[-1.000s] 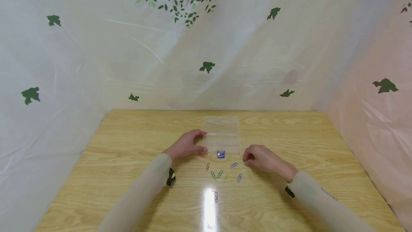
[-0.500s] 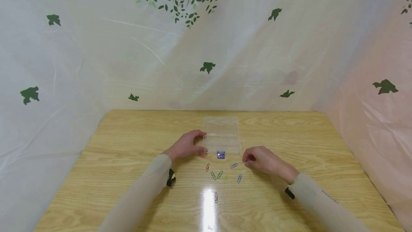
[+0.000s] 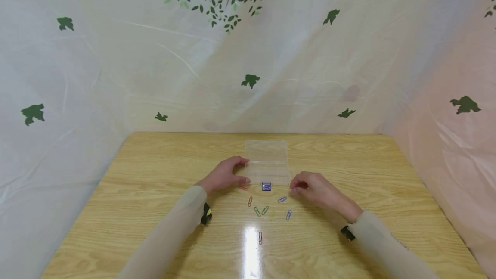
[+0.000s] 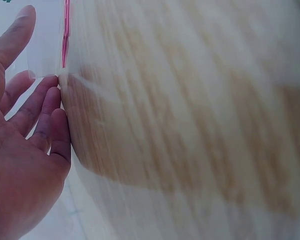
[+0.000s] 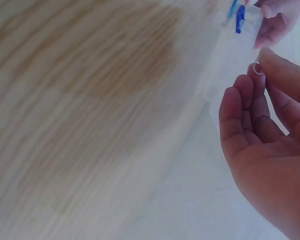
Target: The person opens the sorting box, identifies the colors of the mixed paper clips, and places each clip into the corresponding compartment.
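Note:
In the head view a clear plastic box (image 3: 266,173) lies with its lid folded back on the wooden table. My left hand (image 3: 224,175) holds the box's left end, thumb at the front corner and index finger near the hinge. Beyond its right front corner, my right hand (image 3: 315,188) pinches a small whitish paper clip (image 5: 257,70) between thumb and forefinger. Several coloured paper clips lie in front of the box, among them a blue clip (image 3: 282,199), a green clip (image 3: 265,210) and a red clip (image 3: 249,201). Near my left thumb lies a pink clip (image 4: 66,35).
A small blue piece (image 3: 266,187) with a pale marking sits at the box's front edge. A dark red clip (image 3: 260,238) lies nearest the person, by a bright reflection. Pale curtains (image 3: 186,68) with leaf prints enclose the table (image 3: 162,150) at the back and sides.
My right hand has risen slightly and shifted a little left toward the box with the pinched clip. The left hand and the clips on the table have kept their places.

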Demonstrator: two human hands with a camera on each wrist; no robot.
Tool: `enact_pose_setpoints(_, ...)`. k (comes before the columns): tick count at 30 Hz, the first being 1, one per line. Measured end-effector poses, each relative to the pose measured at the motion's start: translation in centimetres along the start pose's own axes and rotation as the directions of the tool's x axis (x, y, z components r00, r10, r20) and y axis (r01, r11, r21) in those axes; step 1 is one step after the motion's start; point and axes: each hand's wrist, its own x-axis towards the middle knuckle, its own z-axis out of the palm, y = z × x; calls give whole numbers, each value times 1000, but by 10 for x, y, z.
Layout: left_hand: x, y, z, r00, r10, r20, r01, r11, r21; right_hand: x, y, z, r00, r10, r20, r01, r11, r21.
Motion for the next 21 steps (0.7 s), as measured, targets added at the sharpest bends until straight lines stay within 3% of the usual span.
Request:
enact_pose_setpoints(10,-1,0,2,1000,-15,-8,15,1000,6,3,-9,-3,992,40,-121,-30,996,80)
enact_pose_setpoints(21,-2,2,2,1000,-23,-8,23,1000,-5,17,-10,-5,977,9,-214,12,995,96)
